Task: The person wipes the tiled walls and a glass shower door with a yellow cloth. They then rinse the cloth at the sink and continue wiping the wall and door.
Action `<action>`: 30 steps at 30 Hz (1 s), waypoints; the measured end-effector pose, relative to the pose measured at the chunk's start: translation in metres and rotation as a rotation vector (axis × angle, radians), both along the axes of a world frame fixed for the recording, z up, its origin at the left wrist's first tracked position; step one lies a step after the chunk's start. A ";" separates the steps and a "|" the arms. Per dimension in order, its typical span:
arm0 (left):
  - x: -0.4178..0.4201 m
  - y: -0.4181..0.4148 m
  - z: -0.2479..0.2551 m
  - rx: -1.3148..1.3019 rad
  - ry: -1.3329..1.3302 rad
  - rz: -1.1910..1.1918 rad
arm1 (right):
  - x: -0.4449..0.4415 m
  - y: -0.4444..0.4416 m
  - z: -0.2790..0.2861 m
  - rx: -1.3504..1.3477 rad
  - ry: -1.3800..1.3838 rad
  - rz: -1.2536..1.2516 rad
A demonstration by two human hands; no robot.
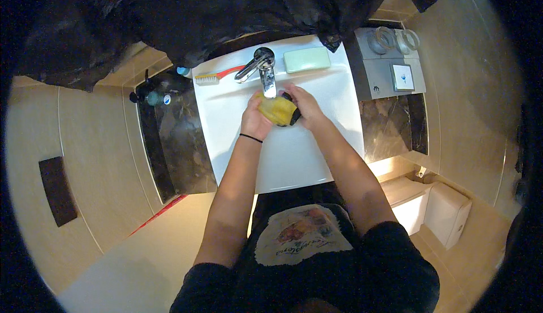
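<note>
Under the spout of a chrome faucet [268, 79], above the basin of a white sink [292, 160], a yellow cloth item with black parts [278, 110] is held between both hands. My left hand [256, 120] grips its left side; a thin black band circles that wrist. My right hand [306, 106] is at its right side, around the black part, with some fingers hidden. What exactly the item is cannot be told. On the sink's back ledge lie a brush with a red handle and pale bristles [208, 79], left of the faucet, and a pale green closed box [306, 60], right of it.
Dark marble counter [180, 143] flanks the sink. At its left stand small bottles [155, 98]. To the right, a grey box [369, 77] bears glass jars [382, 41] and a small framed card [402, 77]. Black plastic sheeting [191, 12] hangs behind. A toilet [445, 213] is at lower right.
</note>
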State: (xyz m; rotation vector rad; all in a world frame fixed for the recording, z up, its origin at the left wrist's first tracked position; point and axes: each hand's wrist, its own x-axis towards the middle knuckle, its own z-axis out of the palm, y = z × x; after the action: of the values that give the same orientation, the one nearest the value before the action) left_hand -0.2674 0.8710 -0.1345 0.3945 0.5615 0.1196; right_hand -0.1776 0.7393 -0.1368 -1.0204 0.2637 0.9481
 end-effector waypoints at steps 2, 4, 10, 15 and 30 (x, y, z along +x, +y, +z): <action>0.010 -0.013 0.017 0.152 0.071 0.020 | -0.004 0.010 0.009 0.102 0.284 0.029; 0.016 -0.019 0.028 0.272 0.111 -0.015 | -0.011 0.016 0.004 0.249 0.350 -0.027; -0.011 -0.008 0.002 1.324 0.256 -0.136 | -0.021 0.022 0.003 0.389 0.626 -0.074; -0.018 -0.006 0.069 1.046 0.311 0.004 | -0.023 0.028 -0.009 0.418 0.586 0.001; 0.008 0.025 0.099 0.801 0.464 0.064 | -0.020 0.022 0.018 0.443 0.526 0.057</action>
State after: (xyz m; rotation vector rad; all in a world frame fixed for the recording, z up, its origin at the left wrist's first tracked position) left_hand -0.2599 0.8963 -0.0358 1.2032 0.9781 0.3219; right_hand -0.1981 0.7617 -0.1190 -0.3620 0.4377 1.2527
